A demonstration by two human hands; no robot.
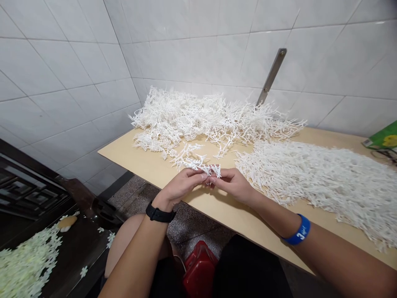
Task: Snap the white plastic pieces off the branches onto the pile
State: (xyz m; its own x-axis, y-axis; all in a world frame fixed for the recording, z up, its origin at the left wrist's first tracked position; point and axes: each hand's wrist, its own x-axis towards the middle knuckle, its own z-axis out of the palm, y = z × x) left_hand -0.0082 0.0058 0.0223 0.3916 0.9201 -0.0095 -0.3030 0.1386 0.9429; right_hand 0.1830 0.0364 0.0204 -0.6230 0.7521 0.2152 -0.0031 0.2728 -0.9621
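Both hands meet over the front edge of a tan board [124, 151], fingers pinched round a small white branched plastic piece [214, 169]. My left hand [185, 182], with a black band on its wrist, grips it from the left. My right hand [233, 184], with a blue wristband on that arm, closes on it from the right. The fingertips hide part of the piece. Just beyond the hands lie a few loose white branched sprigs [189, 157]. Farther back rises a large tangled heap of white branched sprigs [198, 116].
A flatter pile of white pieces [322, 174] spreads over the board's right side. A metal bar [271, 78] leans on the tiled wall. At left, pale flower pieces [27, 260] lie on a dark wooden seat [65, 275]. A red object [200, 267] stands below; a green box [383, 136] sits far right.
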